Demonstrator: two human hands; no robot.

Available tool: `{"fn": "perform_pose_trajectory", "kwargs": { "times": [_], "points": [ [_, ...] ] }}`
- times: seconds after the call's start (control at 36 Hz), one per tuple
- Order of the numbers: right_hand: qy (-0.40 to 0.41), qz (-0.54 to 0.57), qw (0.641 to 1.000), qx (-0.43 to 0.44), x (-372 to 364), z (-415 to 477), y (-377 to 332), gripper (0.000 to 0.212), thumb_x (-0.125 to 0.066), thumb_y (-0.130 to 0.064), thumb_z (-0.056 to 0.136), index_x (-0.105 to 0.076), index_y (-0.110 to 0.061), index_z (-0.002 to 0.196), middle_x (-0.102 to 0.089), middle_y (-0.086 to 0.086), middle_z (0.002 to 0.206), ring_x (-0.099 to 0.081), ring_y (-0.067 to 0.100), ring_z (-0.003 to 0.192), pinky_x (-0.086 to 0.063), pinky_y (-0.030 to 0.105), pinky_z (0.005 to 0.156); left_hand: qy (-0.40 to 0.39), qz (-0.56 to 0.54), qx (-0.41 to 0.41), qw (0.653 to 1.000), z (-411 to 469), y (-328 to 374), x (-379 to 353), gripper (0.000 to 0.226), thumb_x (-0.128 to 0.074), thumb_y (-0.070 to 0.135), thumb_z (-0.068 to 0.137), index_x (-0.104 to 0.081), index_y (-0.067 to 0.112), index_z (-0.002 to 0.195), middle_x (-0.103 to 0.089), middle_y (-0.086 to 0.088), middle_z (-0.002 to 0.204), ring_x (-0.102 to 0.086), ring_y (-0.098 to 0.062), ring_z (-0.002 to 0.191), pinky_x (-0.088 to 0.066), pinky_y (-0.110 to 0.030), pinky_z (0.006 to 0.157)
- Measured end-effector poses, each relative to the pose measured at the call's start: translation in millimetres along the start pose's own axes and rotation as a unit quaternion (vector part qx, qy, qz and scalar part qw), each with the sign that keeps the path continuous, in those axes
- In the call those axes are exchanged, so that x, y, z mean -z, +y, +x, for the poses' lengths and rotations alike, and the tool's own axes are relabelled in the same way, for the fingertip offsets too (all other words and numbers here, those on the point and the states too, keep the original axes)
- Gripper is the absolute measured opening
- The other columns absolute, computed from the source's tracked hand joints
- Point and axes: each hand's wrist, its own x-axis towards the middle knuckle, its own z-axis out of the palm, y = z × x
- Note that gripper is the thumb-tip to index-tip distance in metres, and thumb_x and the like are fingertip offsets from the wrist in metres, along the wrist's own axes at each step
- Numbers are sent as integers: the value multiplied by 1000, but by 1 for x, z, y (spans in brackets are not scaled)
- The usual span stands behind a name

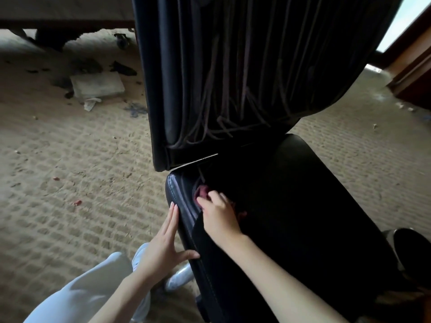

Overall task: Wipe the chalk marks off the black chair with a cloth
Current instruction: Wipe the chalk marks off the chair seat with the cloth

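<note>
On the carpet (pixel 70 159) at 10 o'clock: pale flat slab (pixel 98 86), dark scraps around it. At 7 o'clock, left hand (pixel 163 241) flat against the left seat edge of the black chair (pixel 303 206), fingers straight, thumb splayed. Just right, near centre, right hand (pixel 218 215) with fingers curled round a dark red cloth (pixel 202 191), pressed on the seat's rear-left corner. At 12 o'clock, backrest streaked with chalk marks (pixel 224 101), long vertical lines. At 4 o'clock, dark round rim (pixel 410 245), possibly a bin; contents too dim to read.
</note>
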Motion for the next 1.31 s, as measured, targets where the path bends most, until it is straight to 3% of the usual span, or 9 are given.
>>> {"fn": "perform_pose_trajectory", "kwargs": {
  "times": [0.19, 0.33, 0.47, 0.58, 0.78, 0.94, 1.11, 1.22, 1.31],
  "points": [
    [-33, 2, 991, 128, -11, -59, -25, 31, -39, -16, 77, -70, -15, 83, -58, 4, 83, -54, 25, 73, -48, 32, 67, 0, 13, 5, 1000, -8, -4, -10, 125, -47, 85, 62, 5, 11, 147, 6, -1, 158, -2, 0, 141, -20, 4, 96],
    [-107, 21, 969, 223, 2, -59, -26, 35, -36, -17, 78, -70, -14, 79, -59, 6, 81, -55, 25, 71, -50, 29, 59, 4, -2, -11, 1000, -12, -3, -7, 119, -53, 69, 61, 9, 12, 145, 13, 6, 154, -2, 1, 141, -29, -3, 97],
    [-37, 75, 992, 94, 34, 7, -19, 39, -38, -10, 85, -74, -8, 99, -62, 18, 89, -59, 36, 82, -42, 31, 78, 9, -5, 16, 1000, -8, -2, 0, 146, -48, 98, 36, 14, 23, 145, 17, 11, 155, 4, 9, 136, -27, -9, 97],
    [-25, -1, 999, -36, 54, 74, 17, 29, -50, -8, 93, -67, -6, 116, -54, 21, 124, -50, 38, 117, -33, 28, 101, 0, 5, 10, 1000, -7, -3, 2, 147, -48, 98, 39, 14, 20, 147, 17, 11, 157, 6, 15, 134, -32, -11, 97],
    [-35, -23, 994, -99, 26, 100, 31, 32, -50, -8, 91, -69, -12, 116, -56, 18, 122, -53, 36, 112, -41, 32, 97, -16, -2, 27, 1000, -4, -3, 4, 146, -47, 98, 35, 23, 29, 143, 25, 21, 152, 5, 15, 133, -30, -2, 92],
    [-47, 0, 998, -39, 5, 59, -2, 29, -52, -13, 88, -70, -16, 111, -57, 15, 118, -53, 37, 107, -45, 38, 94, -22, -15, 29, 999, -3, -2, 4, 149, -51, 96, 36, 17, 21, 145, 19, 14, 154, 15, 26, 128, -22, 9, 86],
    [-20, 39, 998, 47, -13, -1, -34, 34, -40, -16, 80, -73, -12, 87, -55, 10, 78, -56, 31, 69, -52, 33, 62, -17, -20, 40, 999, -5, 4, 4, 146, -57, 91, 37, 18, 24, 143, 19, 16, 152, 0, 12, 134, -24, 8, 85],
    [-45, 25, 990, 128, -19, -30, -45, 37, -39, -18, 75, -74, -17, 87, -55, 4, 74, -57, 24, 67, -51, 28, 58, 12, 0, 38, 999, -11, 7, -3, 112, -52, 68, 56, -5, 18, 145, -10, -1, 159, -30, -12, 139, -23, 3, 88],
    [-71, 68, 986, 135, -15, -24, -40, 38, -40, -16, 79, -74, -14, 96, -57, 8, 79, -59, 28, 74, -54, 33, 64, 17, -16, 32, 999, -9, 2, -5, 121, -59, 78, 53, -16, 14, 147, -21, -2, 155, -30, -8, 137, -26, 1, 91]
  ]
}}
